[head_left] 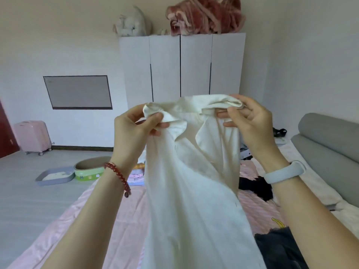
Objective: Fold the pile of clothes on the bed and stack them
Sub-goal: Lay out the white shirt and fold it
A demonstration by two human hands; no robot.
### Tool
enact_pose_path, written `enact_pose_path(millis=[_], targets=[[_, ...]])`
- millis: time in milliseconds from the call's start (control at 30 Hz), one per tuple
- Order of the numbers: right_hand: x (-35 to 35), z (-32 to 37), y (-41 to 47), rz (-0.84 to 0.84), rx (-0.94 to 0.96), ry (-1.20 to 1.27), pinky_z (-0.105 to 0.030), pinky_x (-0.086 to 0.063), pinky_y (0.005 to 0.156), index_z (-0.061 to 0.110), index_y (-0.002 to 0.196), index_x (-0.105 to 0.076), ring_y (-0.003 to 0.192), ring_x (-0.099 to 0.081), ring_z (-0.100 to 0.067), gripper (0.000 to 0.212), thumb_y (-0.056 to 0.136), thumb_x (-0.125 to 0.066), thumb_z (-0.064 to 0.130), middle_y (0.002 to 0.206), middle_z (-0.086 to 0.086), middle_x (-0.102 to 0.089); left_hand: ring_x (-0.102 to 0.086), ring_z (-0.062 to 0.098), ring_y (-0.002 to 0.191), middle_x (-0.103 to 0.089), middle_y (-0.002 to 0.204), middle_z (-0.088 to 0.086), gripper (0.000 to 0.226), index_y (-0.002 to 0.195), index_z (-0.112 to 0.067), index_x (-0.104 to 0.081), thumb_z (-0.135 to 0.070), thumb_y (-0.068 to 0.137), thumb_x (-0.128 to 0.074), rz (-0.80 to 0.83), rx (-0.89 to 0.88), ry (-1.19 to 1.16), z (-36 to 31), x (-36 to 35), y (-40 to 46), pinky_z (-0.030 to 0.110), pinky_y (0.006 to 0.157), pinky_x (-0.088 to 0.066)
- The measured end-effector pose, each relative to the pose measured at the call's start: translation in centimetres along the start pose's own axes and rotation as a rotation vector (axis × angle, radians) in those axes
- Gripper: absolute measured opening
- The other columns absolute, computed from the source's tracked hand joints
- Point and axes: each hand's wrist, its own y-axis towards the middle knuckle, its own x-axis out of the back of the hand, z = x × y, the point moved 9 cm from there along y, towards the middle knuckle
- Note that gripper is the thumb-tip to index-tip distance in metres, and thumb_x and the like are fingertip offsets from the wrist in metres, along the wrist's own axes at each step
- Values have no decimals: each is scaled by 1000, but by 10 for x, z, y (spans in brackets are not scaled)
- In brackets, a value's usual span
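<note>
A white garment (190,183) hangs in front of me, held up above the pink striped bed (108,220). My left hand (136,129) pinches its top edge on the left. My right hand (250,121) grips the bunched top edge on the right. The cloth drapes down past the bottom of the view. A black garment (256,186) lies on the bed behind it, and a dark grey garment (279,249) lies at the lower right. A small stack of pink and blue clothes (136,176) shows behind my left wrist.
A grey padded headboard (330,140) runs along the right. A white wardrobe (182,65) stands at the back wall. On the floor to the left are a grey litter tray (54,176), a green round box (89,168) and a pink suitcase (33,136).
</note>
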Motion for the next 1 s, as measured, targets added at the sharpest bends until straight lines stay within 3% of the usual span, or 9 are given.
enact_pose_path(millis=[167, 267, 333, 467, 533, 600, 767, 867, 1000], targets=[[-23, -96, 17, 72, -112, -38, -18, -52, 64, 22, 102, -56, 76, -68, -5, 21, 95, -47, 4, 89, 2, -66, -62, 5, 54, -65, 58, -11, 17, 83, -22, -68, -6, 81, -63, -81, 47, 244, 93, -11, 30, 15, 58, -48], [-42, -195, 23, 144, -266, -87, -19, -53, 65, 18, 107, -55, 77, -66, -4, 19, 96, -44, 7, 92, -2, -64, -58, 1, 53, -64, 62, -6, 13, 81, -18, -66, -6, 82, -61, -85, 142, 377, 182, -14, 45, 14, 58, -46], [-60, -273, 21, 208, -400, -121, -21, -54, 69, 15, 118, -53, 86, -65, -9, 25, 96, -43, 8, 95, -4, -61, -62, 12, 61, -66, 66, 4, 10, 87, -11, -67, -6, 81, -60, -66, 231, 508, 256, -13, 55, 21, 63, -50], [-107, -420, -14, 485, -707, -181, -33, -36, 105, 21, 148, -14, 118, -48, -18, 56, 98, -40, 20, 119, -5, -47, -62, 27, 102, -55, 128, 11, 60, 140, -15, -37, -5, 85, -59, 178, 535, 613, 418, -14, 45, 37, 91, -50], [-120, -493, -61, 638, -849, -254, -21, -25, 106, 25, 149, -3, 135, -32, -17, 61, 99, -38, 26, 151, -1, -26, -49, 32, 121, -38, 143, 13, 68, 145, -12, -26, -11, 87, -61, 254, 662, 737, 489, -4, 13, 40, 103, -39], [-120, -543, -117, 698, -929, -287, -30, -26, 111, 26, 149, -9, 138, -29, -20, 60, 98, -39, 29, 154, -2, -21, -46, 32, 124, -35, 143, 17, 62, 143, -8, -29, -14, 89, -59, 253, 799, 780, 538, 16, -41, 31, 104, -33], [-101, -591, -260, 722, -1037, -427, -21, -25, 103, 11, 144, -29, 134, -34, -20, 46, 99, -37, 13, 146, -6, -37, -37, 29, 130, -39, 142, 12, 61, 138, -13, -39, -40, 86, -55, 264, 1028, 951, 595, 72, -203, 39, 106, -29], [-85, -593, -330, 684, -1040, -564, -18, -20, 103, 8, 139, -37, 134, -34, -23, 43, 96, -42, 11, 142, -8, -40, -21, 26, 138, -25, 151, 5, 72, 143, -20, -30, -53, 83, -55, 303, 1147, 1102, 600, 94, -273, 44, 110, -19], [-90, -583, -385, 719, -931, -713, -36, -31, 106, 3, 131, -48, 126, -43, -31, 45, 92, -41, 23, 133, -16, -49, -28, 31, 133, -33, 144, 9, 85, 142, -15, -26, -58, 77, -61, 203, 1376, 1015, 626, 115, -315, 45, 105, -27]])
